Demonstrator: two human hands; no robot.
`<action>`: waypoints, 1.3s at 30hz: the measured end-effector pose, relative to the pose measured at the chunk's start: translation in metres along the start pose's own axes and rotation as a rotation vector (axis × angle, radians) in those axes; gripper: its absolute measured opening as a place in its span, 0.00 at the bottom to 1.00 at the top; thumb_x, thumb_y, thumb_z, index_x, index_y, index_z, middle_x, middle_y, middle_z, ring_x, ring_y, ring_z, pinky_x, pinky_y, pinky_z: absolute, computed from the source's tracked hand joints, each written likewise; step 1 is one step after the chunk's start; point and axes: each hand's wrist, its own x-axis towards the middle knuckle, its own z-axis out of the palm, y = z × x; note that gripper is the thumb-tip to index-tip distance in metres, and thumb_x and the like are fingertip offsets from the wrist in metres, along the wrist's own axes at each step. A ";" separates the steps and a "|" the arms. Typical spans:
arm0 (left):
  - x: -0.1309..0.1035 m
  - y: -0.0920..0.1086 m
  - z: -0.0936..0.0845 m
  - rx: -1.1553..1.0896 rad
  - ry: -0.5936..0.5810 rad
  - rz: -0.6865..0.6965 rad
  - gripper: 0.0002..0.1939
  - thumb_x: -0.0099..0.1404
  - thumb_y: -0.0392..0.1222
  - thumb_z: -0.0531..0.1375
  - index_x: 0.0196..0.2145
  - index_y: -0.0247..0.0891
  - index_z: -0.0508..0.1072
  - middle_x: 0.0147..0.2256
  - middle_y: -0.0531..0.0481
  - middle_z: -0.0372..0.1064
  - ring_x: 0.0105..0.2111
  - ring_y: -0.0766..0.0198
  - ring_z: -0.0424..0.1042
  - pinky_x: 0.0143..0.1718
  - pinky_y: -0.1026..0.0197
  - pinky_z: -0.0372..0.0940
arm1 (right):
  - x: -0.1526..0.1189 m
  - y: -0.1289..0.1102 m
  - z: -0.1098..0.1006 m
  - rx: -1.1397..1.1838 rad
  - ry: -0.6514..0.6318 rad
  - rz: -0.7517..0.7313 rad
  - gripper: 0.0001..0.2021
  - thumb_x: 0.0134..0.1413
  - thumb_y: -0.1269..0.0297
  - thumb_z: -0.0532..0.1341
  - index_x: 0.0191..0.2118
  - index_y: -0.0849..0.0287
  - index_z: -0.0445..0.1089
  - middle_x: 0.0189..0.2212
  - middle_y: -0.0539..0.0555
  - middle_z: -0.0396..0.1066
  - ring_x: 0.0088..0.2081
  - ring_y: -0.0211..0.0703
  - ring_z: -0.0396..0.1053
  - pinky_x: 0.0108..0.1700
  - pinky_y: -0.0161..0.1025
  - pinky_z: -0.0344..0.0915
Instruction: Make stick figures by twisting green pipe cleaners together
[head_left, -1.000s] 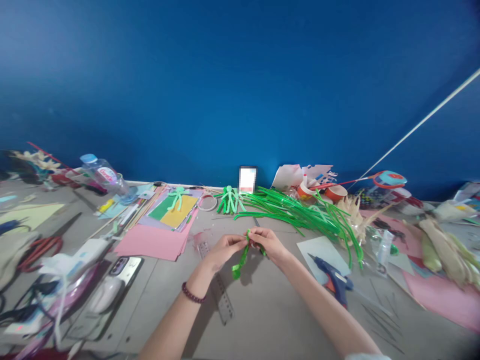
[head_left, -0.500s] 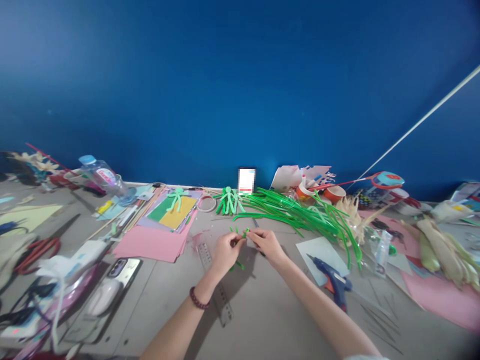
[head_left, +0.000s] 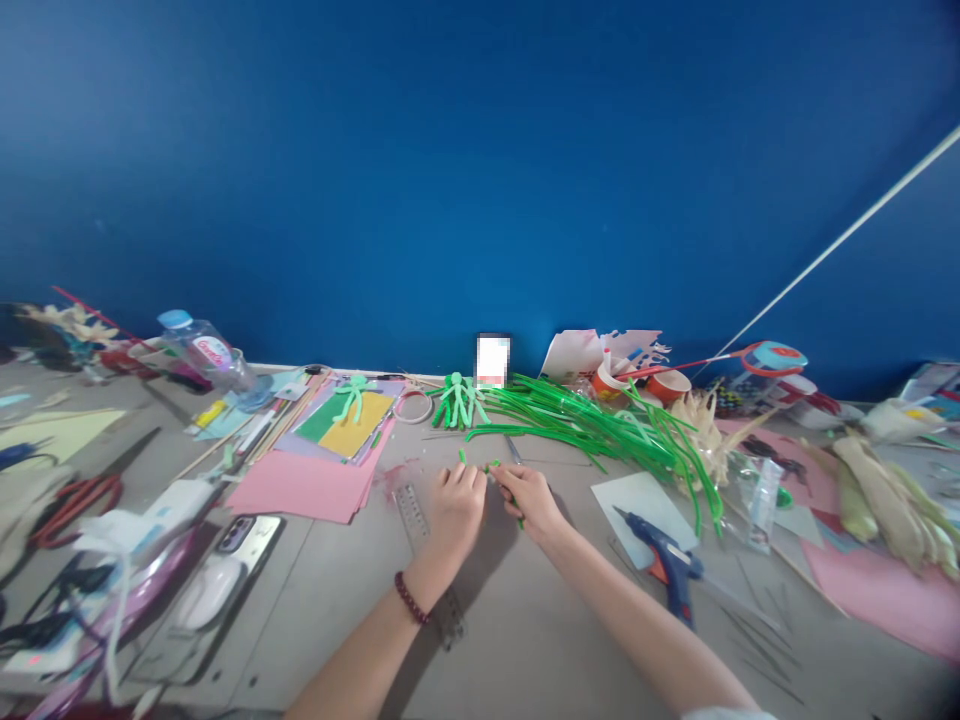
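Note:
Both my hands are close together above the middle of the grey table. My left hand (head_left: 459,498) is closed, knuckles up, with a bit of green pipe cleaner (head_left: 462,456) poking out past its fingers. My right hand (head_left: 531,498) pinches green pipe cleaner (head_left: 520,521) too, its ends showing by the thumb and below the fingers. Whether both hands hold one piece is hidden. Beneath my left forearm lies a clear ruler (head_left: 448,625). Just beyond my hands are small green pipe-cleaner figures (head_left: 459,400) and a thin pointed tool (head_left: 513,450).
A heap of long green pipe cleaners (head_left: 592,425) lies behind, toward the right. At right, a blue glue gun (head_left: 671,570) rests beside white paper (head_left: 626,500). Pink paper (head_left: 307,488), a phone (head_left: 255,540) and a white mouse (head_left: 212,592) are at left.
My left hand has rolled over so its knuckles now face up, and its wrist has shifted right. The green piece below it is no longer visible. My right hand has dipped slightly.

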 end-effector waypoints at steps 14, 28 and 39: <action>0.001 -0.007 -0.006 -0.543 0.369 -0.197 0.11 0.64 0.38 0.54 0.44 0.38 0.69 0.39 0.42 0.70 0.38 0.59 0.69 0.39 0.58 0.61 | 0.011 -0.006 -0.013 0.026 -0.053 -0.080 0.19 0.32 0.51 0.69 0.21 0.61 0.65 0.14 0.42 0.52 0.16 0.26 0.44 0.16 0.29 0.36; 0.013 -0.018 -0.009 -1.774 -0.549 -0.612 0.18 0.54 0.54 0.62 0.27 0.33 0.76 0.27 0.47 0.72 0.30 0.62 0.68 0.36 0.61 0.60 | -0.004 -0.030 -0.019 -0.148 -0.326 -0.195 0.17 0.40 0.50 0.66 0.27 0.62 0.72 0.19 0.48 0.66 0.17 0.28 0.51 0.19 0.30 0.42; 0.012 -0.015 0.005 -1.298 -0.244 -0.638 0.12 0.55 0.48 0.62 0.25 0.34 0.72 0.22 0.52 0.68 0.24 0.66 0.63 0.28 0.64 0.55 | 0.002 -0.013 -0.012 -0.172 -0.107 -0.168 0.19 0.39 0.48 0.66 0.25 0.64 0.73 0.15 0.44 0.54 0.17 0.28 0.47 0.18 0.30 0.43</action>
